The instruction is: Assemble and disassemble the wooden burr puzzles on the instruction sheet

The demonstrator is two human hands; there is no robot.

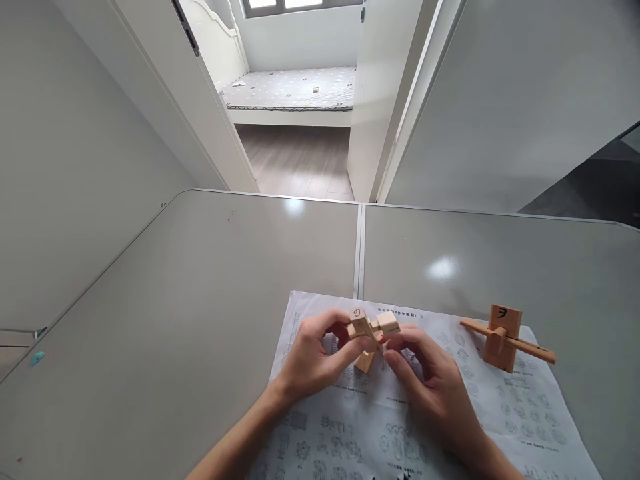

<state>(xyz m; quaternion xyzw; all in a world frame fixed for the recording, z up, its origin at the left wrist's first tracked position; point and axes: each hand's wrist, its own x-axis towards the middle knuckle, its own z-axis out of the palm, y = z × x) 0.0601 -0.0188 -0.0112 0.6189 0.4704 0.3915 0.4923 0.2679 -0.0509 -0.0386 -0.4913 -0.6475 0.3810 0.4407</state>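
Both hands (310,360) (430,380) grip wooden puzzle (371,333) over sheet (450,427).

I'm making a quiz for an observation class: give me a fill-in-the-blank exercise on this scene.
1. The left hand and the right hand both grip a small puzzle made of ____ blocks.
2. The printed sheet under the hands lies on a ____ table.
3. A second block with a thin rod through it stands on the sheet, to the ____ of the hands.
Missing words: wooden; grey; right.
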